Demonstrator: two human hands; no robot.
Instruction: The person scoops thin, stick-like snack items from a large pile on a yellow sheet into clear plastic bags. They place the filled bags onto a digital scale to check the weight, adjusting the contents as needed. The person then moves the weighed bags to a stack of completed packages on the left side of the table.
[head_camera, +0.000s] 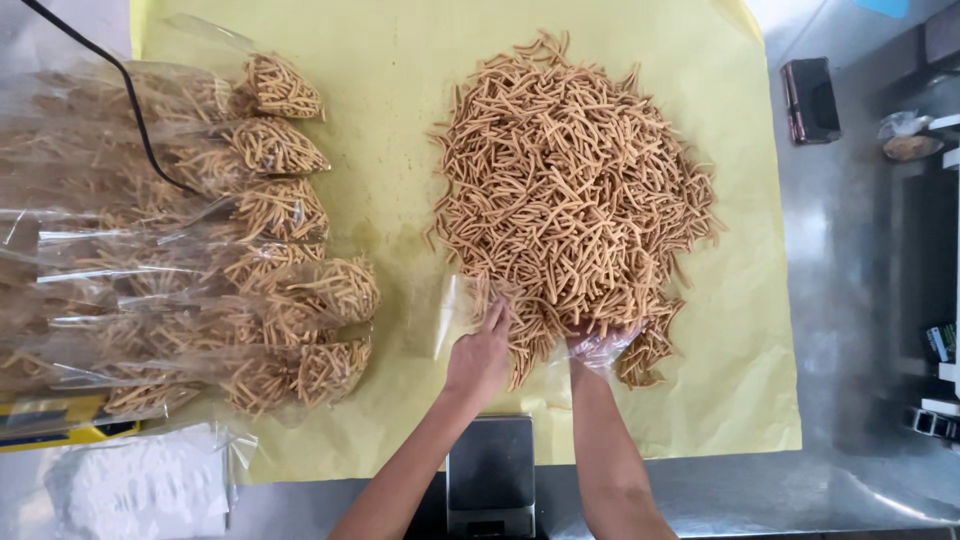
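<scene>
The heap of thin, golden-brown snack sticks (575, 190) lies on yellow paper (400, 120) spread over the tabletop (850, 300). Your left hand (480, 355) holds open a clear bag (450, 315) at the heap's near edge; your right hand (600, 345), in a clear plastic glove, digs into the sticks, fingers hidden. Filled bags (250, 240) lie stacked to the left, and a small scale (490, 470) sits between your forearms.

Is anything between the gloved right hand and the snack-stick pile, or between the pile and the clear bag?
Nothing visible. The right hand is already in the pile edge; the left hand holds the clear bag right beside it.
</scene>
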